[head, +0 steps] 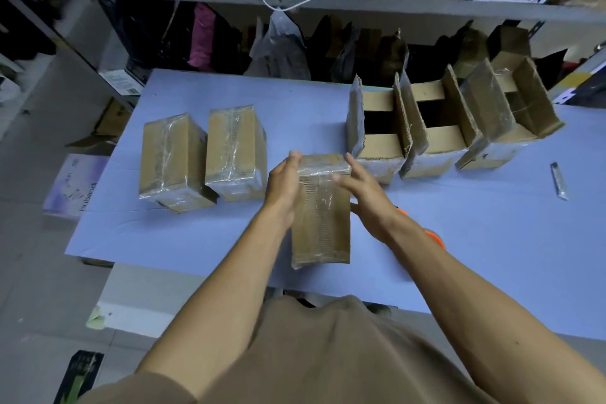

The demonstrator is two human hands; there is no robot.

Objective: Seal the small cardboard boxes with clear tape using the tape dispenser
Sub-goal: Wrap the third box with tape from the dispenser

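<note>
A small cardboard box (323, 223) with clear tape along its top lies in the middle of the blue table (492, 239). My left hand (283, 188) lies flat against its left side, fingers straight. My right hand (364, 193) touches its right side and taped top with spread, straight fingers. An orange tape dispenser (434, 236) peeks out from under my right forearm, mostly hidden. Two taped boxes (173, 161) (236, 152) lie to the left. Three open boxes (377, 131) (433, 131) (505, 115) with raised flaps stand at the back right.
A small silvery strip (558, 180) lies at the table's right. A metal shelf (393, 6) packed with bags rises behind the table. Cartons and a printed box (73, 187) sit on the floor at the left.
</note>
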